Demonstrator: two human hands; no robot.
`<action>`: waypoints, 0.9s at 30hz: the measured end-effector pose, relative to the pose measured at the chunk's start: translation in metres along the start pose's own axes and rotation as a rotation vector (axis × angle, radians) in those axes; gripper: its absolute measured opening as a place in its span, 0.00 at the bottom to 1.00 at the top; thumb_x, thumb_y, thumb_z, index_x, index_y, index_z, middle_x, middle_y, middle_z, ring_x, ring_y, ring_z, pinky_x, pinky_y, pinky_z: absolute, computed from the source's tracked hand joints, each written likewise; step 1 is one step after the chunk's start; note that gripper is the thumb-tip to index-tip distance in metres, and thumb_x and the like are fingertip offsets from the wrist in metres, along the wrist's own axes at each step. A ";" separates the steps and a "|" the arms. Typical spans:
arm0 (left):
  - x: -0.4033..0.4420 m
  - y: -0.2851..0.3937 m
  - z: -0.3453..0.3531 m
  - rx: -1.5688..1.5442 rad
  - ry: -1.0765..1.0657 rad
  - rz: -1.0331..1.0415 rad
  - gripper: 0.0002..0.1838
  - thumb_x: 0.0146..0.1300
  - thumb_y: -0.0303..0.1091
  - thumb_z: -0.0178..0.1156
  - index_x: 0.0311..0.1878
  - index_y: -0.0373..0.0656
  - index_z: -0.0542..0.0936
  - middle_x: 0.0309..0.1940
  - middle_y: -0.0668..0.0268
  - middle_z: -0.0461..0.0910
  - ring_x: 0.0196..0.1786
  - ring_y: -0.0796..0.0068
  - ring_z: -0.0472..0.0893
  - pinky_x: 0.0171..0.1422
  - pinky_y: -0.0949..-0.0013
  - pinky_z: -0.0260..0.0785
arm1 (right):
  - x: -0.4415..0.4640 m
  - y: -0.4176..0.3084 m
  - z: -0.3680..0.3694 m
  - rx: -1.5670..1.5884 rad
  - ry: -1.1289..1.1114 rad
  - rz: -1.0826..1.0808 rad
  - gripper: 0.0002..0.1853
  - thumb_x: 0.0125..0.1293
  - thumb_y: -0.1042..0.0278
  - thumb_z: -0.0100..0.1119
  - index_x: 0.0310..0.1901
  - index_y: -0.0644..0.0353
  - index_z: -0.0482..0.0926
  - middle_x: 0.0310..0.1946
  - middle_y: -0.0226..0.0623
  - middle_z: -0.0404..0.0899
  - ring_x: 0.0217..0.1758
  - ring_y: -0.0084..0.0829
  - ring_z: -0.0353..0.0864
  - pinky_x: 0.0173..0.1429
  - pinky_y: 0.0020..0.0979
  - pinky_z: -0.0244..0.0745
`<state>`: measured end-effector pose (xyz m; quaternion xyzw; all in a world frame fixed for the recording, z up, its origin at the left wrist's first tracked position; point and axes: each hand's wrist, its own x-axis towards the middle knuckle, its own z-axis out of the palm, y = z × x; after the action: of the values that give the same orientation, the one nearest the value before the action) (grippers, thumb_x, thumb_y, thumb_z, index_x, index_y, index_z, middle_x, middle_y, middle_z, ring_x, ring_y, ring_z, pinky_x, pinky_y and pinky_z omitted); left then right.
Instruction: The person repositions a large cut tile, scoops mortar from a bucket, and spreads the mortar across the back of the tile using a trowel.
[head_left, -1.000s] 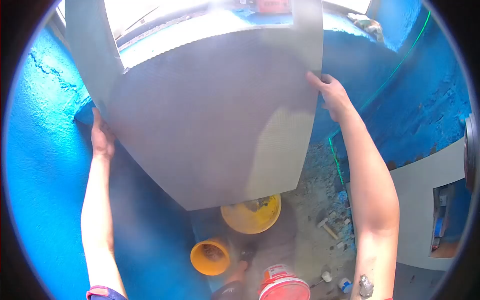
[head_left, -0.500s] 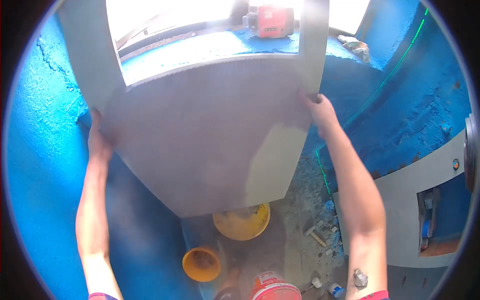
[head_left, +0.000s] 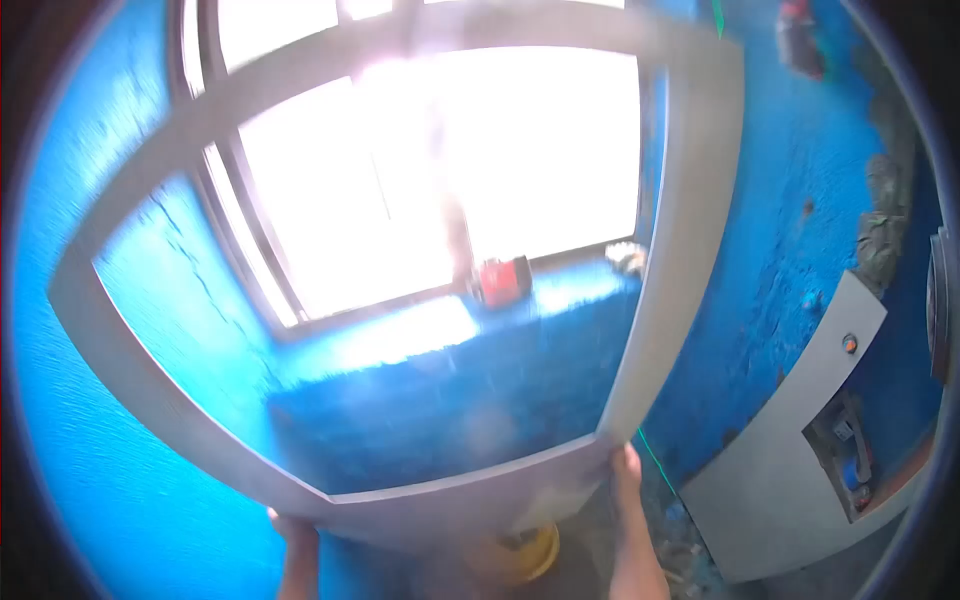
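Observation:
A large pale board (head_left: 470, 505) with a big rectangular cut-out is held up between my two hands, its frame rising in front of the window. My left hand (head_left: 297, 545) grips its lower left edge, the fingers largely hidden behind it. On the lower right edge, near the corner of the cut-out, my right hand (head_left: 628, 480) is closed with the thumb on the near face. Through the opening show the window (head_left: 540, 150), the blue sill and a red device (head_left: 502, 282) standing on that sill.
Below the board is a yellow bucket (head_left: 535, 555), partly hidden. Another pale panel (head_left: 770, 500) with a cut-out leans at the right, tools visible through its opening. Blue walls (head_left: 150, 440) rise on both sides. A crumpled whitish item (head_left: 627, 258) lies on the sill.
The view has tipped upward, bringing the window and the board's whole cut-out into sight. The board's solid part and both hands now sit lower in the picture. Both hands still hold the board.

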<state>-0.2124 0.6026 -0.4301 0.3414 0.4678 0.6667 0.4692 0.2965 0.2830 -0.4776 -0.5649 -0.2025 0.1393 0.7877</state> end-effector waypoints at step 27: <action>-0.385 -0.049 -0.200 -0.247 -0.564 -1.133 0.19 0.72 0.41 0.38 0.46 0.37 0.75 0.45 0.57 0.79 0.50 0.57 0.79 0.60 0.52 0.69 | -0.399 -0.349 -0.243 -0.597 0.581 0.034 0.27 0.68 0.44 0.60 0.46 0.68 0.77 0.37 0.30 0.78 0.42 0.25 0.73 0.52 0.28 0.66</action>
<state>-0.2506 0.1845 -0.5489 0.1472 0.3542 0.2492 0.8893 0.0580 -0.2116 -0.2796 -0.7877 0.0060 -0.0774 0.6112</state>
